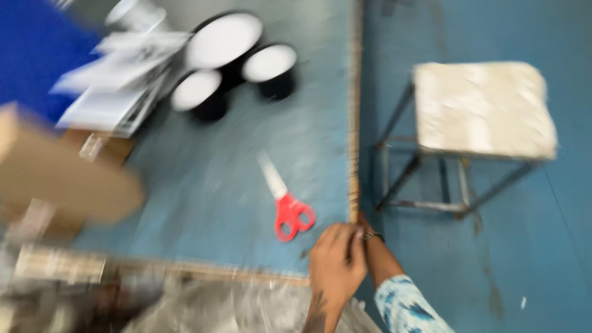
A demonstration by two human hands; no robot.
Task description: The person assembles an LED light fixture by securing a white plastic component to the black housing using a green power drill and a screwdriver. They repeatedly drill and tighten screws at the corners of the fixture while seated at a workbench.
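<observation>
At the lower middle of the frame, I see the two hands bunched together at the bench (246, 154) corner: the left hand (336, 262) with fingers curled inward, the right hand (368, 237) tucked just behind it, a band at its wrist and a patterned sleeve (404, 305) below. The blur keeps me from telling whether either one is clamped on anything, though they appear to touch each other. The nearest thing is the red-handled scissors (287, 203), lying flat on the blue bench top just to the upper left of the hands, blade pointing toward the upper left, handles toward the hands, untouched. I judge this a pause at the bench edge; reaching the scissors would call for a short move up and left. Black round containers with white tops (225, 43) sit far up the frame, a stool (484, 111) stands at right.
</observation>
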